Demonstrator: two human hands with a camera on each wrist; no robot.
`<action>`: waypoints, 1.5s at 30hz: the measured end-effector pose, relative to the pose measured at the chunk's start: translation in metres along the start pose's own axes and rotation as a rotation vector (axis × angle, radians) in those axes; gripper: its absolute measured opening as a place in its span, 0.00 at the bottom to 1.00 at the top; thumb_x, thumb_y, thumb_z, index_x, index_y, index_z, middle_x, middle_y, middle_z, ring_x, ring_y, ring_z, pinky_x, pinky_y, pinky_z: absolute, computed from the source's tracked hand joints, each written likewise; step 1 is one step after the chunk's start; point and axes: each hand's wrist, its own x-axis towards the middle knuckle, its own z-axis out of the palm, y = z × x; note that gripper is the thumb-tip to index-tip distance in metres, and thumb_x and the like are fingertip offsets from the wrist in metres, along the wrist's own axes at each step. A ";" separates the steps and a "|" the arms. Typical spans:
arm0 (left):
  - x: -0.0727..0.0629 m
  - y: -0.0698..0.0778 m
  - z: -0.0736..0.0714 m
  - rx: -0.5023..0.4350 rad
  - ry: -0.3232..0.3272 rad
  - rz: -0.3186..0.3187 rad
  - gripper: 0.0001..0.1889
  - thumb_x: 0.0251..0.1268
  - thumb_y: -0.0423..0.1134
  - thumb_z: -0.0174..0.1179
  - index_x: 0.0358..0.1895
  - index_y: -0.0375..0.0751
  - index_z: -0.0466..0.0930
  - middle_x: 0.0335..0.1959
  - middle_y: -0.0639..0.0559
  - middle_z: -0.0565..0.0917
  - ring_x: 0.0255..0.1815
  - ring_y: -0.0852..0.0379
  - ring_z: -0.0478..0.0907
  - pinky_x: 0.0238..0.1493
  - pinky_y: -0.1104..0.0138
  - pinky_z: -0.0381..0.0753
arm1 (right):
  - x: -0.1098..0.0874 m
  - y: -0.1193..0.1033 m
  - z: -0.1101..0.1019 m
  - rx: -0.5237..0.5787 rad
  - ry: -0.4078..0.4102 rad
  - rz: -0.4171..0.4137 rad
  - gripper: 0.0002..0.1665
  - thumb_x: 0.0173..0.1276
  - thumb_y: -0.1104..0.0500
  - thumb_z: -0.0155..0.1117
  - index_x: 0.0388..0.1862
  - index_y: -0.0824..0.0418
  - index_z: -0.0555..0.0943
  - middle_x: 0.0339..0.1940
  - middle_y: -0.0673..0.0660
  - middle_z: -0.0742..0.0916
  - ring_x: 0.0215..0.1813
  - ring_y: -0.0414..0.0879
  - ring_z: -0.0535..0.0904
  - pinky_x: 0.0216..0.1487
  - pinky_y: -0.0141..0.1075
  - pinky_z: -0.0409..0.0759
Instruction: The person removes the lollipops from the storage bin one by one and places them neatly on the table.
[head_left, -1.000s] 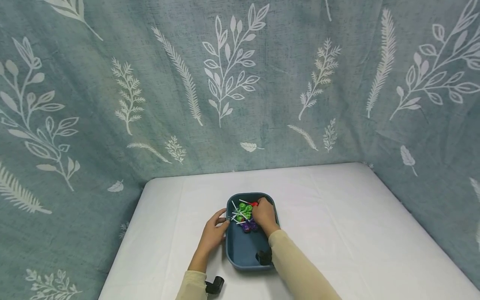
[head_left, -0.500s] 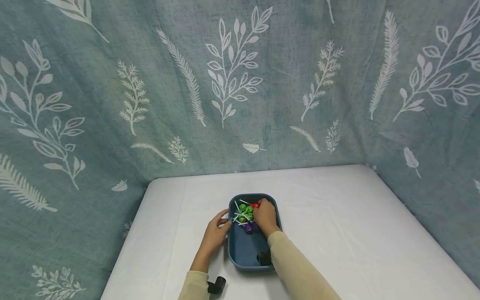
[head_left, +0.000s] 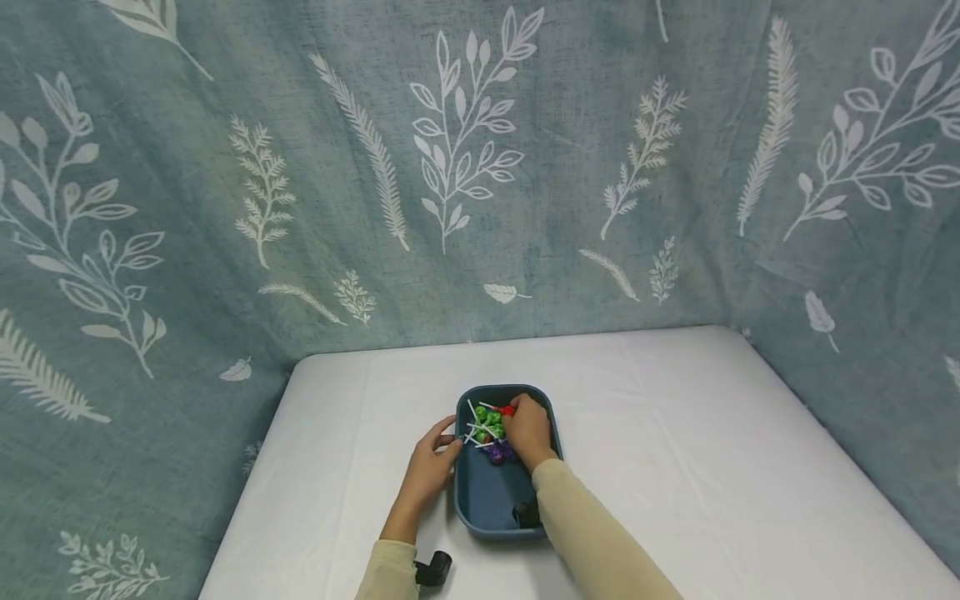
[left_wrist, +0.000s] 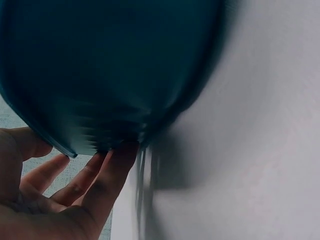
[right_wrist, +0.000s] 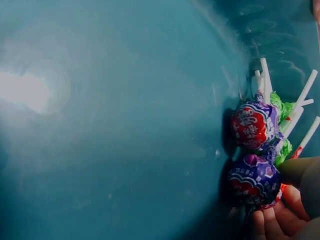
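Observation:
A dark blue, rounded rectangular plastic bin (head_left: 491, 500) rests on the white-covered table. My left hand (head_left: 429, 468) grips its left side, with the thumb at the rim and the fingers on the outer wall (left_wrist: 100, 120). Inside the far half lie several wrapped lollipops: green ones (head_left: 490, 419), purple ones (right_wrist: 251, 125) and a red one (head_left: 507, 410), their white sticks pointing various ways. Reaching into the bin, my right hand (head_left: 527, 429) pinches the red lollipop among the others. In the right wrist view, a purple lollipop (right_wrist: 254, 182) partly hides its fingertips.
A white cloth (head_left: 637, 433) covers the table around the bin. Behind and beside it hangs a grey-green curtain (head_left: 555, 183) with white leaf prints. Black wrist camera mounts (head_left: 433, 569) show at both sleeves; the right one is over the bin's near end.
The head view shifts slightly. My left hand keeps its place on the bin's side, and my right hand stays at the red lollipop with only small finger movement.

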 end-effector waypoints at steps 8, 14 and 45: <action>-0.001 0.001 0.001 -0.009 -0.016 0.007 0.26 0.74 0.33 0.56 0.73 0.37 0.69 0.56 0.28 0.79 0.52 0.36 0.83 0.38 0.55 0.89 | 0.000 0.001 0.000 0.005 -0.014 0.016 0.12 0.62 0.68 0.69 0.45 0.69 0.83 0.38 0.63 0.83 0.41 0.57 0.82 0.46 0.51 0.83; -0.001 0.001 0.000 0.007 -0.007 0.000 0.25 0.74 0.33 0.56 0.73 0.38 0.69 0.56 0.29 0.80 0.52 0.36 0.83 0.39 0.56 0.89 | 0.000 -0.002 -0.003 0.017 -0.027 -0.007 0.15 0.62 0.67 0.69 0.47 0.70 0.82 0.38 0.63 0.82 0.40 0.56 0.80 0.46 0.51 0.82; -0.002 0.000 0.002 0.036 0.003 0.028 0.25 0.73 0.32 0.55 0.72 0.38 0.71 0.54 0.29 0.81 0.48 0.39 0.84 0.35 0.57 0.88 | 0.000 -0.016 -0.037 0.120 -0.026 -0.097 0.14 0.57 0.65 0.71 0.43 0.66 0.84 0.37 0.59 0.84 0.38 0.52 0.79 0.46 0.48 0.83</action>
